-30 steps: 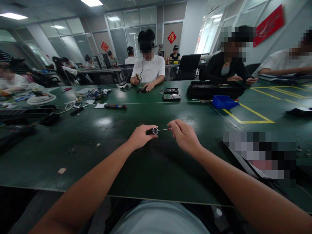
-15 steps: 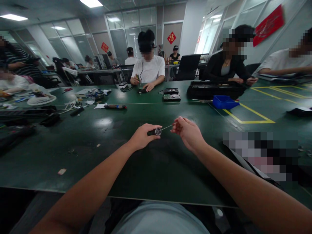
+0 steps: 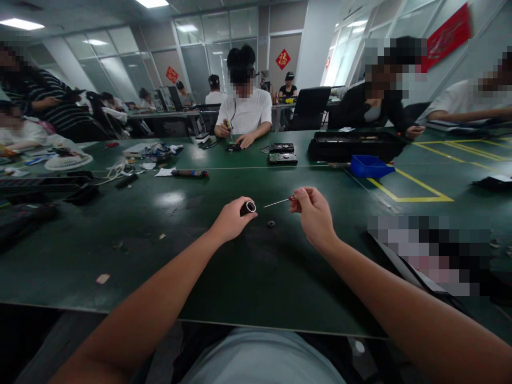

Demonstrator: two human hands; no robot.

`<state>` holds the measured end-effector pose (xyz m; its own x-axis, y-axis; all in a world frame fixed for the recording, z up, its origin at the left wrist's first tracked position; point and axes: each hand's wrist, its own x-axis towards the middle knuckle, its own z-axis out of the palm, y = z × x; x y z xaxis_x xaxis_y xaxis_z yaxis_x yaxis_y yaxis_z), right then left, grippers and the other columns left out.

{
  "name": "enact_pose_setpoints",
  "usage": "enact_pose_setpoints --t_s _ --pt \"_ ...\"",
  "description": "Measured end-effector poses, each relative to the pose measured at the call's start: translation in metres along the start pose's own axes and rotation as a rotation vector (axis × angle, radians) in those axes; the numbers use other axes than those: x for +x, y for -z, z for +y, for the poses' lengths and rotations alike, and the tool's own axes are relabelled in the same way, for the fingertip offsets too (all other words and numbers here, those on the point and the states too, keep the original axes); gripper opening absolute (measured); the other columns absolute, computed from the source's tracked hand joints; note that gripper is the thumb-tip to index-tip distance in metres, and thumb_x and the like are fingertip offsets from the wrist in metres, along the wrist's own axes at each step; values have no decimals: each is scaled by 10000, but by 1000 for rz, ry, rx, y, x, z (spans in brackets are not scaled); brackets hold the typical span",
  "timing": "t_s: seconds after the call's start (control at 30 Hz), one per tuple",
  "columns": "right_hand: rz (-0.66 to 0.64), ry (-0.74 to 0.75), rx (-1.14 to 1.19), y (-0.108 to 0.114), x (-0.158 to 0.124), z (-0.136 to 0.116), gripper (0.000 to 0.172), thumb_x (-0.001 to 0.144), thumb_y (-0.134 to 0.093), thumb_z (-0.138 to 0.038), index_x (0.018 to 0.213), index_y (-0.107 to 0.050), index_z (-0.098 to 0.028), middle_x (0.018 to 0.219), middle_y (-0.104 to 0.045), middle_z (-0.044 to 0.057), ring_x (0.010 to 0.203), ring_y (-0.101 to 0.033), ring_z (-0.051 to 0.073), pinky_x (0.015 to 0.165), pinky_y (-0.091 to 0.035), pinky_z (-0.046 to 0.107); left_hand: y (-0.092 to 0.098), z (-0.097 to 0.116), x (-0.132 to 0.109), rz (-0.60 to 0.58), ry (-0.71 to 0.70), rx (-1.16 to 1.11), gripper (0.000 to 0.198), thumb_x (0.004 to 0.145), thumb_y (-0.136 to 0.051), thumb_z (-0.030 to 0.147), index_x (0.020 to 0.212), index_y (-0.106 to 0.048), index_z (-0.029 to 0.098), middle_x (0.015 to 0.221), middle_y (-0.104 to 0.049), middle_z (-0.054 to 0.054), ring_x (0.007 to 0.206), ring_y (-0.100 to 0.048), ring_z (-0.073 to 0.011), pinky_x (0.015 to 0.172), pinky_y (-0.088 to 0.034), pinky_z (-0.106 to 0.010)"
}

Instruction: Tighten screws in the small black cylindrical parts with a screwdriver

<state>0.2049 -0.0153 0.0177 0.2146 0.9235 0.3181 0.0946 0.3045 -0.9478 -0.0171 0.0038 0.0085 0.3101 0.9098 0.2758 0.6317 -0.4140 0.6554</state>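
Ceiling lights (image 3: 22, 24) shine above glass partitions (image 3: 194, 64) and a black chair (image 3: 311, 105).

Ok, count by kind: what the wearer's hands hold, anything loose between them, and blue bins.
Black cylinder, in the left hand: 1
Thin-shafted tool, in the right hand: 1
Small dark round piece, loose between them: 1
Blue bin: 1
Total: 4

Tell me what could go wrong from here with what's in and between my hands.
The thin-shafted tool in your right hand points toward your left hand, which holds the black cylinder; a slip might jab your fingers. The small dark round part seems to lie loose on the dark green table, so it could be knocked away or overlooked.
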Motion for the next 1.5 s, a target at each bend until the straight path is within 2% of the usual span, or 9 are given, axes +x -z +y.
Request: enact_pose_setpoints --t_s 0.13,0.23,0.37,0.53,0.67,0.9,1.07,1.3,1.5 --pt "11 56 12 1 -2 -6 211 937 -517 -428 913 -570 -225 803 -631 23 712 -595 160 678 -516 331 4 6 0 28 70 -74 349 934 -538 314 1264 -529 203 1163 -648 -84 1029 -611 -224 925 -467 -381" --pt "43 113 15 2 -2 -9 204 945 -507 -417 923 -576 -226 798 -630 19 709 -600 160 690 -514 337 5 12 2 6 118 -73 329 931 -533 412 1174 -547 190 1050 -648 -72 909 -612 -211 822 -482 -357" --pt "89 182 36 4 -3 -14 191 951 -504 -402 930 -577 -228 787 -630 15 697 -606 160 685 -518 342 -1 18 4 -109 75 4 315 899 -576 483 1036 -611 201 957 -670 -54 847 -621 -216 752 -479 -342" --pt "92 214 8 5 -5 -19 186 951 -499 -403 932 -576 -235 784 -638 13 704 -620 164 690 -524 345 -19 21 12 -326 -55 172 338 879 -619 340 1201 -641 241 1138 -693 -83 991 -646 -266 821 -488 -369" --pt "72 222 -28 5 -7 -19 184 952 -499 -400 940 -580 -235 778 -638 11 706 -622 169 689 -520 350 -32 24 21 -375 -64 355 444 876 -619 434 1277 -623 244 1186 -680 -125 1041 -642 -315 835 -497 -403" --pt "59 235 -40 5 -8 -18 184 960 -497 -399 944 -586 -238 759 -638 10 703 -620 172 684 -516 353 -35 26 26 -368 -92 396 240 867 -631 425 1004 -696 239 990 -710 -96 919 -658 -292 797 -496 -387" --pt "43 243 -48 7 -8 -18 192 970 -492 -395 964 -594 -232 781 -645 13 718 -624 172 691 -518 353 -8 9 26 -304 -27 195 252 862 -620 430 990 -672 218 930 -700 -61 832 -645 -226 726 -472 -326" --pt "6 225 -44 4 -8 -14 183 970 -485 -385 973 -588 -233 790 -649 16 722 -622 170 696 -516 351 58 -34 18 -11 285 -298 267 811 -600 358 989 -668 171 818 -624 -38 604 -534 -124 535 -378 -247" --pt "-37 199 -64 3 -8 -9 203 964 -491 -410 971 -586 -231 807 -652 21 736 -625 175 698 -511 347 118 -70 -14 262 453 -653 322 650 -794 305 869 -612 155 725 -550 10 565 -488 -88 460 -326 -193"
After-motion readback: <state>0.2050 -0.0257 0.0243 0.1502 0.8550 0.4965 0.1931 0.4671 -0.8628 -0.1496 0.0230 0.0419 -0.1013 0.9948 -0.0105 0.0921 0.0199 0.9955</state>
